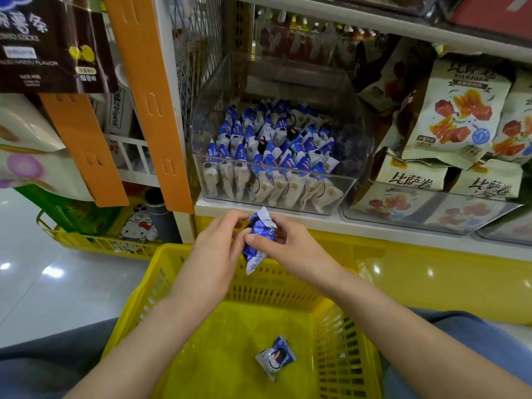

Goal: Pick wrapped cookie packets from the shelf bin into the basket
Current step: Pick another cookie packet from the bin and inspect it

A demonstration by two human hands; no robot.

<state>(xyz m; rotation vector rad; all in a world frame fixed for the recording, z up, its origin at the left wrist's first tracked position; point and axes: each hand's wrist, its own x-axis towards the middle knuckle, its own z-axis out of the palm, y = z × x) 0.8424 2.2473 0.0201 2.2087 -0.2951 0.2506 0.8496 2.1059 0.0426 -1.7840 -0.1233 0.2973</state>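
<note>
Forearms reach in from the bottom of the view over a yellow basket [161,263]. On its floor, toward the right wall, one cookie packet [275,357] lies flat. Its long axis runs on a diagonal, blue end up-right and pale end down-left.

Above the basket's far rim, both hands hold a second packet [257,240] between them, just below the white shelf edge [374,226]. The left hand [216,246] has its fingers curled onto the packet's upper left side. The right hand [290,249] lays its thumb across the blue face, with its other fingers bent behind the upper right edge. The wrapper's middle and upper body are pinched between the two sets of fingers. This packet stands nearly upright, leaning slightly: the white crimped end pokes out above the fingertips toward the shelf, and the lower crimped end hangs free below both hands, pointing down at the basket.

On the shelf behind, a clear bin [345,194] holds many more blue-and-white packets [270,151], standing on end in rows.
</note>
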